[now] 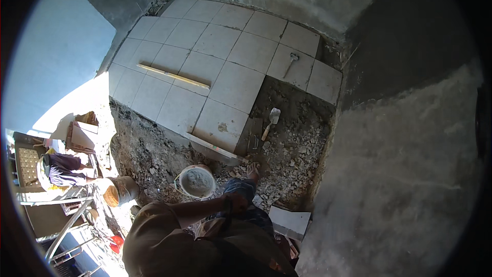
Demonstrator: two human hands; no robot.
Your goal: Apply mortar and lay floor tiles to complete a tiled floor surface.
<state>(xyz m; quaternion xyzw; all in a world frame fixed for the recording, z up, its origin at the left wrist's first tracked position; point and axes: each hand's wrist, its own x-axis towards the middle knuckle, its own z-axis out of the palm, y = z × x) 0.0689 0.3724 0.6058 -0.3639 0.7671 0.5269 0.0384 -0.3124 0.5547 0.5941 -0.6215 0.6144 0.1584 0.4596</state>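
My left hand rests by my bent knee; its fingers are too dark to make out. My right hand is not in view. Just left of my knee stands a bucket with grey mortar in it. Beyond my bare foot a trowel lies on the rubble, beside a flat, dark float. A long pale straightedge lies along the near tile edge. On the tiles lie a yellowish straight bar and a hammer or mallet.
Loose rubble covers the ground between the tiles and the right wall. A loose tile lies at my right. On the left are a brown bucket, stacked tiles, a red object and another person.
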